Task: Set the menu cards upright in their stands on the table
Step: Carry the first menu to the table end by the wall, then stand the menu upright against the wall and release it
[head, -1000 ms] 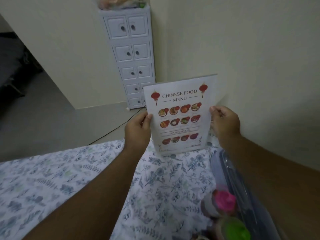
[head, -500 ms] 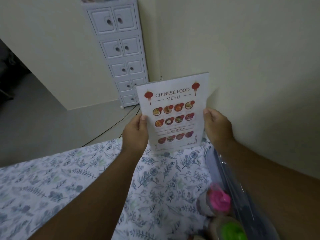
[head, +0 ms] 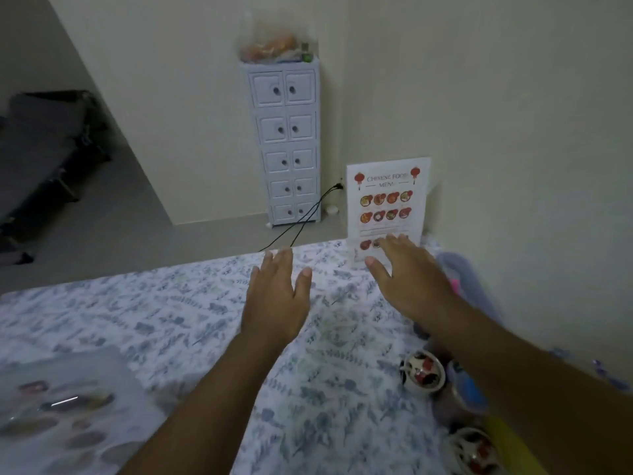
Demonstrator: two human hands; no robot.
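The menu card stands upright at the far right corner of the table, close to the wall. Both my hands are free and flat, with fingers spread, and they hold nothing. My left hand is over the middle of the floral cloth, well apart from the card. My right hand is just in front of the card and covers its lower edge, so I cannot tell what holds the card at the bottom.

On the right side, near my right arm, there are two small bowls with red pattern and some blurred coloured things; these stand close to each other along the right edge. At the near left corner lies a blurred card with dark spots under clear plastic. Between these two sides the cloth is open. Behind the far edge of the table is the floor, a white drawer cabinet with a bag on top, and black cables.
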